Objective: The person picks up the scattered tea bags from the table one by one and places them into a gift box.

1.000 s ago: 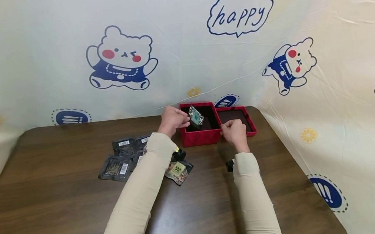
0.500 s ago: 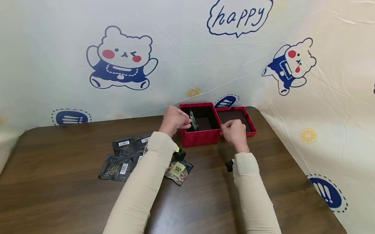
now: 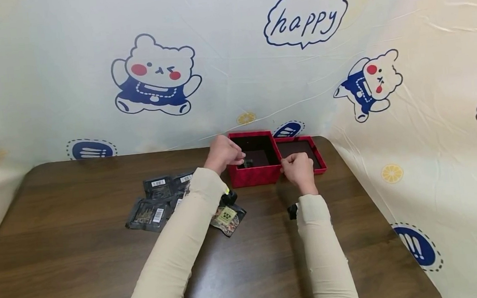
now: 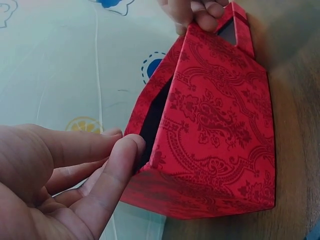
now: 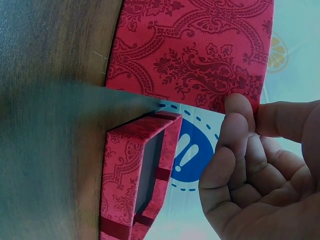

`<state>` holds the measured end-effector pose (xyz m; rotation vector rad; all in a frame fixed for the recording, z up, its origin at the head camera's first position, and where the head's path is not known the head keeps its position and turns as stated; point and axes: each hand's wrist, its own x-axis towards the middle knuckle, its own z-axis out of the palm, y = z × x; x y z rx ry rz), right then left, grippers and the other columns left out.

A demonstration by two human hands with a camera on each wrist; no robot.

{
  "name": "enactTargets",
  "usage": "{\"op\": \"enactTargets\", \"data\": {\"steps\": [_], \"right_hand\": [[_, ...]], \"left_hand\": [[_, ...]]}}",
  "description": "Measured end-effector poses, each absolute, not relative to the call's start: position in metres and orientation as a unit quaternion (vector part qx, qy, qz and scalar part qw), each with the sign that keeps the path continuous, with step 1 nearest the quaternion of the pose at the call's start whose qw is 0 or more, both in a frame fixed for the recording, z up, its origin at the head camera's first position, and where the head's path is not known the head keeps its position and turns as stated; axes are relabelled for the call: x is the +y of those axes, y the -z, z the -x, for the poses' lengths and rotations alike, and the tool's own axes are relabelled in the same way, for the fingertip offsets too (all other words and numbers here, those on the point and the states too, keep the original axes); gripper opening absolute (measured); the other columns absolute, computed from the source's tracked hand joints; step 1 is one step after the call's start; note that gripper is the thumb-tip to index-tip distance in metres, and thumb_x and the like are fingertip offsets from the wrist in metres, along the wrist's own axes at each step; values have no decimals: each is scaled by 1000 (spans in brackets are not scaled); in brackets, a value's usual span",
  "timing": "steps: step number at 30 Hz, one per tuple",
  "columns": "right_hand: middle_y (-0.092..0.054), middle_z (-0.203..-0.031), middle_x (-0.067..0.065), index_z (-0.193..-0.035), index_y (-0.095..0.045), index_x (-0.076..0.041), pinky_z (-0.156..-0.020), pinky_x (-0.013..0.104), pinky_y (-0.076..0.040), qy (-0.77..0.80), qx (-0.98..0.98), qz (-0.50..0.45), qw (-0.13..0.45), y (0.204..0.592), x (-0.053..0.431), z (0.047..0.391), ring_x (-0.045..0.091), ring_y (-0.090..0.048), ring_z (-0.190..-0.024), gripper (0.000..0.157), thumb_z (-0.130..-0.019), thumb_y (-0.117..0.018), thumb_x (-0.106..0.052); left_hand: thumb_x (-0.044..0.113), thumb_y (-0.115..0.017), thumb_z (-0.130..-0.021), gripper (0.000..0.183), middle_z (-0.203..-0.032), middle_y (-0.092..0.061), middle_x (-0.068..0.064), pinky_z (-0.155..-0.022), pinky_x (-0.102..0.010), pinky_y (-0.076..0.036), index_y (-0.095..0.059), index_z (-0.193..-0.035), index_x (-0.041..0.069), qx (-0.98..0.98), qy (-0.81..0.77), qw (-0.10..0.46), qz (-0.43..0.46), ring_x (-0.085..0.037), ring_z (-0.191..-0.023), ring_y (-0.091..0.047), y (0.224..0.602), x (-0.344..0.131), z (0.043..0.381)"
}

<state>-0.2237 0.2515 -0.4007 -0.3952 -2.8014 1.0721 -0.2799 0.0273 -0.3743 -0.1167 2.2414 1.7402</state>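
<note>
At the far edge of the table stands an open red patterned box (image 3: 256, 176) with a dark inside. My left hand (image 3: 223, 153) is at its left rim, thumb and forefinger together, pinching a small dark green sachet (image 3: 248, 164). Only a bit of the sachet shows, low in the box beside the fingertips; in the left wrist view the box wall hides it. My right hand (image 3: 298, 168) pinches the box's near right corner between thumb and curled fingers, seen closely in the right wrist view.
The box's red lid (image 3: 318, 155) lies hollow side up to the right. Several black sachets (image 3: 148, 214) with barcode labels lie left, partly behind my left forearm. Another sachet (image 3: 228, 219) with a pale green label lies nearer. A printed curtain (image 3: 232, 74) hangs behind the table.
The sachet in my left hand has turned edge-on and gone down into the box, from standing above the rim to mostly hidden. My right hand has stayed on the box corner.
</note>
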Motion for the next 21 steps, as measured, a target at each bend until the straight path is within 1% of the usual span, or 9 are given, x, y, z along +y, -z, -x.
{"op": "enactTargets", "data": {"steps": [3,6,8,10,16,18,21], "right_hand": [[-74,-82,10,-85,-78,-3,-64,38,-48,-352,-925,127,58,400,252,224,28,-58,-90,29,-100,-63,-22],[-75,-84,12,-86,-78,-3,-65,38,-48,-353,-925,127,55,400,253,224,28,-58,-91,29,-100,-63,-23],[-75,-86,13,-87,-78,-1,-65,38,-48,-355,-925,127,54,400,253,224,29,-57,-92,29,-100,-63,-23],[-75,-86,13,-88,-78,-1,-64,38,-47,-355,-925,128,52,400,252,223,29,-56,-93,30,-100,-62,-23],[-74,-82,10,-87,-78,-2,-63,37,-48,-357,-923,129,53,401,252,224,28,-57,-92,29,-100,-63,-23],[-74,-81,9,-86,-78,-3,-63,38,-49,-359,-923,129,54,401,252,225,28,-57,-92,29,-100,-63,-23],[-74,-80,8,-83,-78,-4,-63,38,-48,-357,-923,129,56,402,253,225,28,-57,-92,29,-100,-63,-22]], "left_hand": [[-1,-76,-88,16,-96,-69,-20,-69,-29,-59,-73,-103,-6,784,-601,150,39,-29,-79,-73,372,25,278],[1,-76,-89,19,-98,-68,-19,-70,-29,-59,-73,-106,-5,786,-598,151,39,-29,-81,-73,370,23,276],[2,-76,-89,20,-100,-68,-18,-70,-29,-59,-73,-107,-5,786,-599,153,38,-29,-82,-73,369,22,275],[4,-77,-89,18,-101,-68,-17,-71,-29,-59,-75,-105,-3,787,-597,153,35,-28,-81,-73,367,20,274],[7,-76,-90,14,-101,-68,-18,-81,-38,-59,-76,-101,-2,781,-602,164,20,-28,-80,-68,364,6,276],[6,-75,-90,15,-102,-68,-19,-81,-38,-59,-75,-103,-3,780,-602,168,16,-28,-81,-68,364,0,277],[5,-75,-91,15,-105,-68,-19,-76,-33,-59,-74,-104,-3,781,-599,173,17,-28,-84,-68,364,-8,277]]}}
